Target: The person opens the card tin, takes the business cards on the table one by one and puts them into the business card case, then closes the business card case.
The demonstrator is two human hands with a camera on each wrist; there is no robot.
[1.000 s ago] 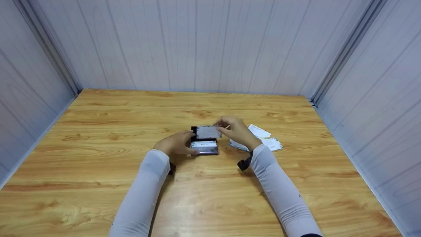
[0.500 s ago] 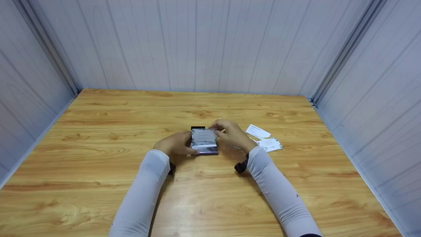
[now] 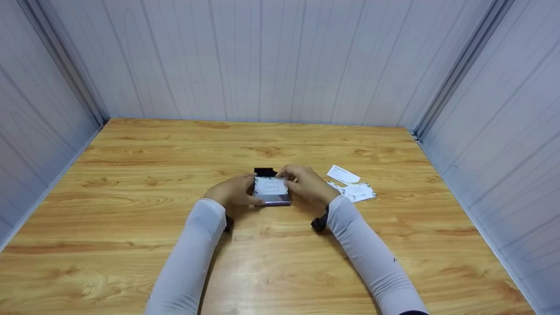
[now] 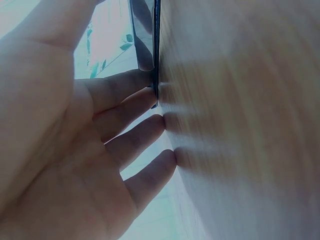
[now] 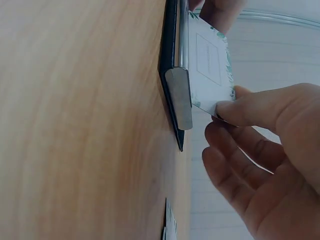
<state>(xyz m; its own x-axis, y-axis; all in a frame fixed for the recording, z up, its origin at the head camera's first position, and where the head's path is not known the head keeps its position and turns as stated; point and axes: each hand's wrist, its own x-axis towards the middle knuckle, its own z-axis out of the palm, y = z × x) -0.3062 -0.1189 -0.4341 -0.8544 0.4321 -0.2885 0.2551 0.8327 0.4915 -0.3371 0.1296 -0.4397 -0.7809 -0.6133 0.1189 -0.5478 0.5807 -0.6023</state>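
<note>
A metal business card case (image 3: 278, 201) with a dark flap (image 3: 264, 172) folded back lies on the table. At its left side my left hand (image 3: 232, 190) holds it, thumb at the near corner and fingers along the far part. In the left wrist view, the lower fingertips (image 4: 169, 156) touch the tabletop. Thumb and index finger of my right hand (image 3: 309, 183) pinch a white business card (image 5: 209, 62) with green leaf corners and a framed text box. The card sits tilted at the case's opening, its near edge inside or behind the metal front; its lower part is hidden.
To the right of the right hand lie several loose cards: a plain-looking white one (image 3: 343, 173) and leaf-printed ones (image 3: 359, 192), partly overlapping. The wooden table (image 3: 245, 262) is enclosed by pale panel walls (image 3: 280, 61) at the back and both sides.
My right hand has brought the card from over the flap toward me and down into the case's opening. The left hand has stayed in place on the case.
</note>
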